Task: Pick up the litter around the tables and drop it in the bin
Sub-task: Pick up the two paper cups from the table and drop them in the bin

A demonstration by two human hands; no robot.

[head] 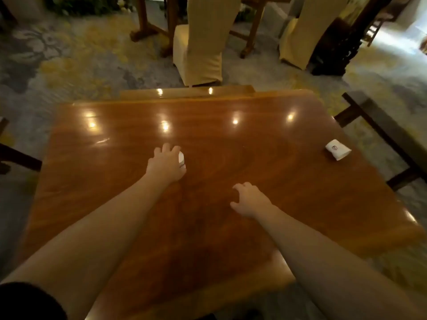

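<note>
the big shiny wooden table (208,125) fills most of the view, and everything here is told from it. past its far edge stand two chairs with cloth covers (203,42), on the patterned carpet (69,65). over the middle of the table the left hand (166,164) is curled on a small white thing (181,158), maybe a crumpled paper cup, mostly hidden so i cannot be sure. a little nearer on the table, the right hand (250,202) hovers loose and holds nothing. by the table's right edge lies a white paper cup (338,149) on its side, not yet picked up. no bin shows anywhere, so i think the job has only started: one piece is being grabbed, one waits, and nothing looks dropped in yet
</note>
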